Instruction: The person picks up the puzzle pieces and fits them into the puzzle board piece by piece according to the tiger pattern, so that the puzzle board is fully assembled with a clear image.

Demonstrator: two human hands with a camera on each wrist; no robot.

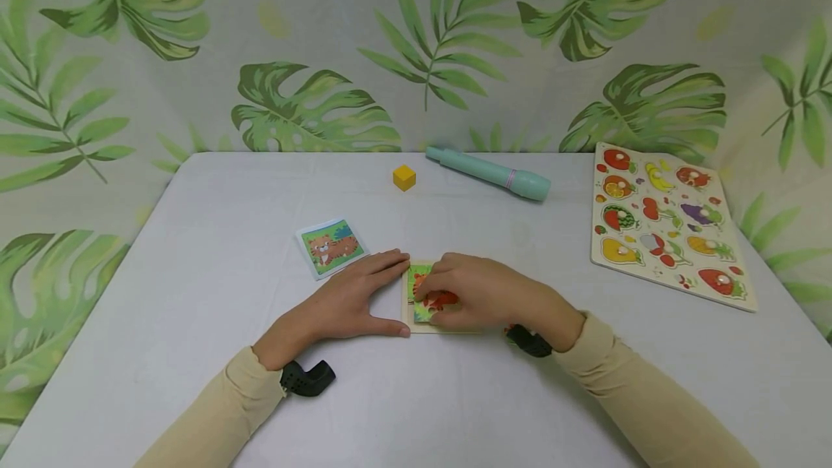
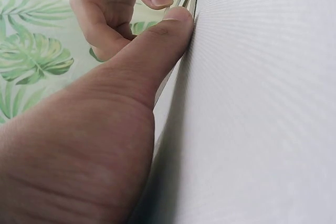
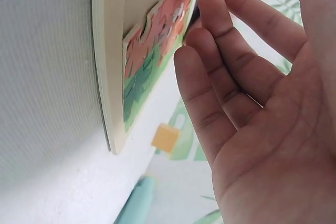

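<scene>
A small wooden puzzle board (image 1: 448, 329) lies on the white table in the head view. My left hand (image 1: 344, 302) rests at its left edge, fingers and thumb extended and spread, thumb tip touching the corner. My right hand (image 1: 481, 291) is over the board and pinches a puzzle piece (image 1: 424, 311) with green and orange-red print. Part of that piece is hidden by the fingers. In the right wrist view, orange and green puzzle pieces (image 3: 144, 66) lie inside the board's pale rim (image 3: 107, 77), along the far side.
A picture card (image 1: 334, 245) with a tiger lies left of the board. Farther back are a yellow cube (image 1: 404, 178) and a teal tube-shaped object (image 1: 487, 172). A fruit peg puzzle (image 1: 669, 230) is at the right. Something colourful (image 1: 509, 331) shows partly beneath the right wrist.
</scene>
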